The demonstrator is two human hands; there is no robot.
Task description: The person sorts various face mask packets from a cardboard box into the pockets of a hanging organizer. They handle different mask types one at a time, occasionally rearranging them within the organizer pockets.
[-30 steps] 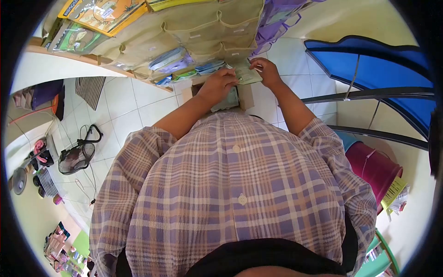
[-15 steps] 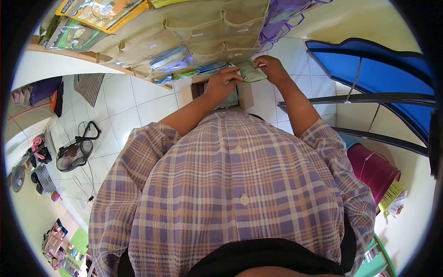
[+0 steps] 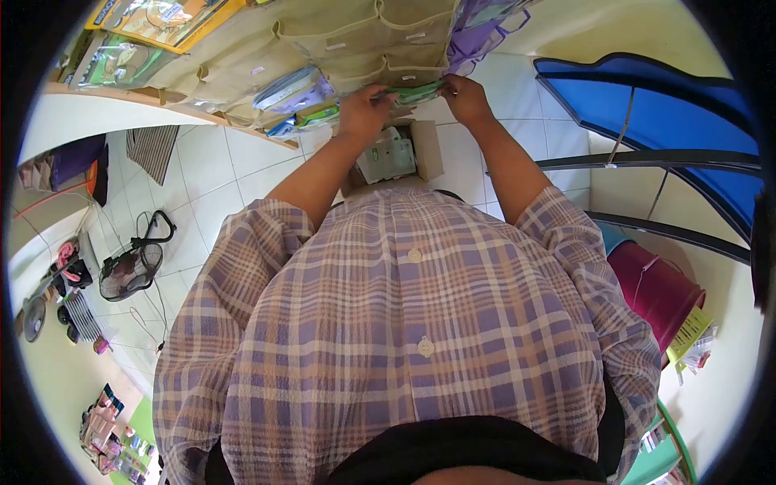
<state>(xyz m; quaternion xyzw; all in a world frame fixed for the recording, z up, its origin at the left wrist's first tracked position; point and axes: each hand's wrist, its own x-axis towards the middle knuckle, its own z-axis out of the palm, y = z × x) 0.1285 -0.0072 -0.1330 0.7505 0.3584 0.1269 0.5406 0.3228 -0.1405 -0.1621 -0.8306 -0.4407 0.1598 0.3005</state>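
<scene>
A flat green packet lies at the mouth of a low pocket on the beige hanging organizer. My left hand pinches its left end, fingers curled. At the packet's right end, my right hand has thumb and fingertips closed on the edge. Just below my hands, an open cardboard box holds pale see-through packets. Left of my left hand, a neighbouring pocket bulges with blue and purple packets.
Purple hanging bags adjoin the organizer. On the right stand a black-framed blue panel and a maroon bucket. A black fan lies on the tiled floor to the left.
Both hands have moved up and forward with the green packet, from over the box to the pocket. The packets inside the box now show more fully.
</scene>
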